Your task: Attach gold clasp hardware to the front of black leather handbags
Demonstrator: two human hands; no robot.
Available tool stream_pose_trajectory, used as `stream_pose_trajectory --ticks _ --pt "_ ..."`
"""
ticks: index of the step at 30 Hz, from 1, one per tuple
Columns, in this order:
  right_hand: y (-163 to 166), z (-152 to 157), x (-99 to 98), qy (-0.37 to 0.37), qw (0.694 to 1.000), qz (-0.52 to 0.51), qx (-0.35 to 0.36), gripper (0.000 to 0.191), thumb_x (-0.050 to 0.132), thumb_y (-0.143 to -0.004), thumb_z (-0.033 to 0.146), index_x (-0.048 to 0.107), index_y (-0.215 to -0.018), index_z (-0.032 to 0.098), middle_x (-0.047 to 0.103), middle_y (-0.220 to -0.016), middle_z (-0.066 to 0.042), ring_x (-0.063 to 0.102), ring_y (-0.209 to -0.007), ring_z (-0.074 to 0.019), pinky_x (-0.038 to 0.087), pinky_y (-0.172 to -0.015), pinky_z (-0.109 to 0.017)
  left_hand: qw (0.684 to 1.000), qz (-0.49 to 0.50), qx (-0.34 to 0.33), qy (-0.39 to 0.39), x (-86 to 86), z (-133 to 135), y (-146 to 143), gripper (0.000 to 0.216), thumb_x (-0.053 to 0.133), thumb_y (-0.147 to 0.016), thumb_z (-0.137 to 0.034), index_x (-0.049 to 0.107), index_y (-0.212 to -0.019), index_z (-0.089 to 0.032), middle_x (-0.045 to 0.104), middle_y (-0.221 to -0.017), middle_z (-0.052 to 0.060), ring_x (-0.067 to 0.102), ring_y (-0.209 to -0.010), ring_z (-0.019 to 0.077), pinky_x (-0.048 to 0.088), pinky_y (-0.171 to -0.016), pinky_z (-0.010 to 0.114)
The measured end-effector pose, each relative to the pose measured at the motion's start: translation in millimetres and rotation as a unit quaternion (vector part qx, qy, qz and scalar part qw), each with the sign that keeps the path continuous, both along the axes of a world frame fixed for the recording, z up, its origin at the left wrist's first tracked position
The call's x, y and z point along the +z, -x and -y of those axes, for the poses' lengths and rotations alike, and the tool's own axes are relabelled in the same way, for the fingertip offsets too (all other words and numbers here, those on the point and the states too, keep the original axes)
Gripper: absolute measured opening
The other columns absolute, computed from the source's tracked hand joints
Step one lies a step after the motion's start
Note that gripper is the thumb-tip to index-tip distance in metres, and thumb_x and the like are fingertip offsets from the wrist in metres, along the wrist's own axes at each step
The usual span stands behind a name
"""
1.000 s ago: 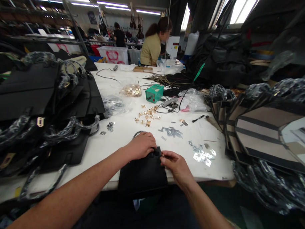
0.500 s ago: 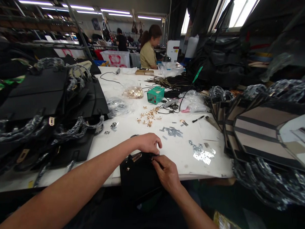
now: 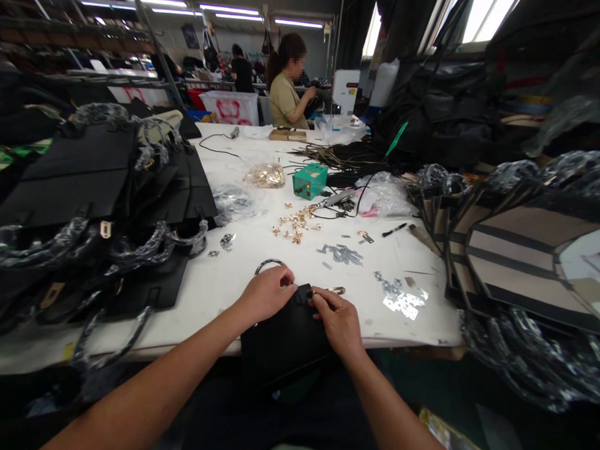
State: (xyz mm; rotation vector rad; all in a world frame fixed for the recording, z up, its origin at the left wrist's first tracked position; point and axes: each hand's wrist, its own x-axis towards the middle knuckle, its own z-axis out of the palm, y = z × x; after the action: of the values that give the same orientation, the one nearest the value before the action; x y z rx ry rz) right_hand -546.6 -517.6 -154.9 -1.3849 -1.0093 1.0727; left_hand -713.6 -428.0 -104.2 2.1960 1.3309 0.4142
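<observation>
A black handbag (image 3: 281,342) lies at the table's near edge, its wrapped handle (image 3: 269,262) arching up behind my left hand. My left hand (image 3: 269,291) is over the bag's upper left part, fingertips pinched together; whatever is between them is hidden. With thumb and finger, my right hand (image 3: 340,321) grips the end of a short black strap (image 3: 303,293) at the bag's top. A shiny metal bar (image 3: 337,290) sticks out just behind the right fingers. Small gold fittings (image 3: 296,225) lie scattered farther back.
Stacked black bags (image 3: 80,178) cover the left side; unfinished bag panels (image 3: 506,248) stand at right. Flat metal plates (image 3: 343,254) and shinier plates (image 3: 405,304) lie right of centre. Behind are a green power box (image 3: 310,181), a corded tool (image 3: 337,199) and plastic bags (image 3: 234,204).
My left hand has drawn back to the left, away from the right. Gold hardware seen left of the strap is hidden now; a metal bar shows behind my right fingers. A co-worker's hand is raised.
</observation>
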Motion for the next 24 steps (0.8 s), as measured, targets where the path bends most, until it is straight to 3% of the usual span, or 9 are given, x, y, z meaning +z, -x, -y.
stream_pose_trajectory --ticks 3,6,11,17,24 --pt "-4 -4 2.6 0.001 1.000 -0.005 0.003 0.032 0.064 -0.084 0.045 0.075 -0.101 0.020 0.072 -0.093 -0.006 0.068 -0.080 -0.0210 0.060 -0.064 -0.031 0.993 -0.107 -0.011 -0.042 -6.3 10 11 0.030 0.058 -0.080 -0.047 0.065 -0.094 -0.021 0.068 -0.088 0.008 0.063 -0.085 0.0251 0.043 -0.070 0.032" --pt "-3 -3 1.2 -0.027 0.999 0.042 0.014 0.029 0.063 -0.084 0.044 0.076 -0.097 0.022 0.070 -0.094 -0.006 0.067 -0.077 -0.0194 0.058 -0.064 -0.030 0.990 -0.141 -0.014 0.003 -4.4 8 8 0.039 0.061 -0.074 -0.052 0.066 -0.096 -0.020 0.069 -0.090 0.011 0.063 -0.087 0.0287 0.041 -0.070 0.034" --pt "-1 0 0.1 -0.051 0.990 0.132 0.009 0.023 0.062 -0.086 0.040 0.075 -0.096 0.024 0.070 -0.088 -0.003 0.064 -0.064 -0.0160 0.053 -0.062 -0.030 0.989 -0.110 -0.019 0.092 -2.0 -6 3 0.038 0.071 -0.062 -0.050 0.068 -0.083 -0.019 0.069 -0.082 0.007 0.062 -0.075 0.0237 0.039 -0.064 0.029" --pt "1 3 3.7 -0.089 0.968 0.234 -0.009 0.019 0.060 -0.087 0.036 0.073 -0.090 0.023 0.068 -0.080 -0.003 0.062 -0.067 -0.0167 0.049 -0.067 -0.029 0.979 -0.043 -0.051 0.194 -11.6 -8 9 0.026 0.069 -0.062 -0.041 0.071 -0.074 -0.018 0.064 -0.064 -0.001 0.057 -0.060 0.0156 0.038 -0.056 0.024" --pt "-1 5 1.5 -0.097 0.958 0.270 -0.001 0.017 0.058 -0.088 0.032 0.072 -0.088 0.022 0.065 -0.075 -0.002 0.060 -0.068 -0.0162 0.046 -0.066 -0.029 0.970 -0.021 -0.025 0.241 -15.9 -10 10 0.024 0.071 -0.058 -0.039 0.067 -0.065 -0.017 0.053 -0.053 -0.003 0.048 -0.051 0.0129 0.032 -0.049 0.024"
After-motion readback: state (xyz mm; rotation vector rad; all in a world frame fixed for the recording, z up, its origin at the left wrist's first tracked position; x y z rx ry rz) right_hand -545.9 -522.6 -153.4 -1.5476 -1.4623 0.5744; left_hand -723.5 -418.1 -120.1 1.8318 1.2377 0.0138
